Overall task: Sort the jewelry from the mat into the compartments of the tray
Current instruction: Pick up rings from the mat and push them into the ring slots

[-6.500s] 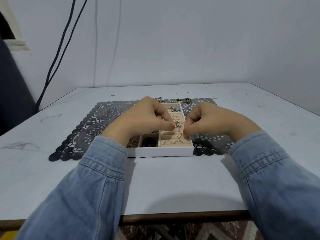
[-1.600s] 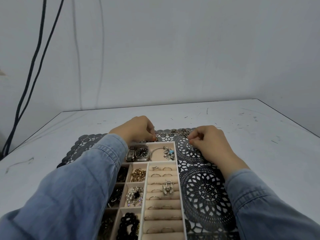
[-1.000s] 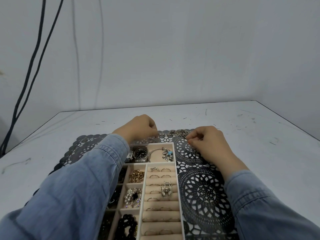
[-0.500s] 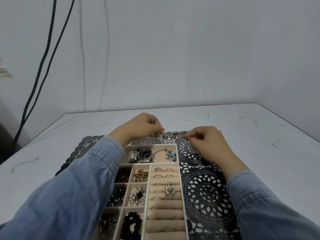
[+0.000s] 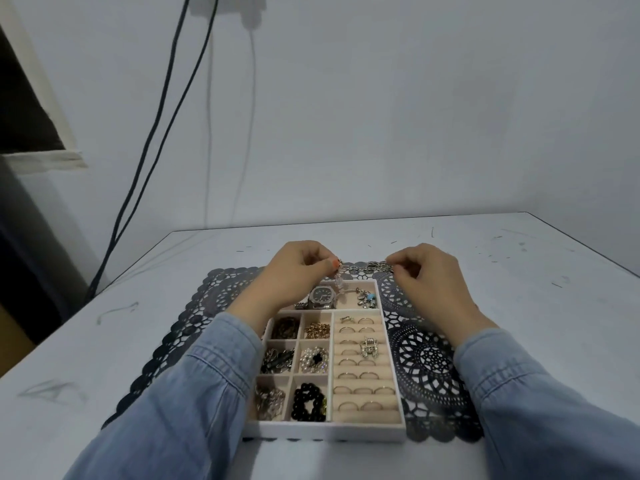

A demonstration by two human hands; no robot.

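The silver chain bracelet [image 5: 369, 266] hangs stretched crosswise between the left hand [image 5: 298, 271] and right hand [image 5: 429, 275], each pinching one end in its fingers [image 5: 329, 264], just beyond the far rim of the tray [image 5: 325, 433] over the mat [image 5: 426, 362], the watch [image 5: 320, 296] compartment lying just nearside

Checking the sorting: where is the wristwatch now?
Head view: the wristwatch lies in the tray's far compartment, left of the charm bracelet, beside the left hand, which pinches the chain.
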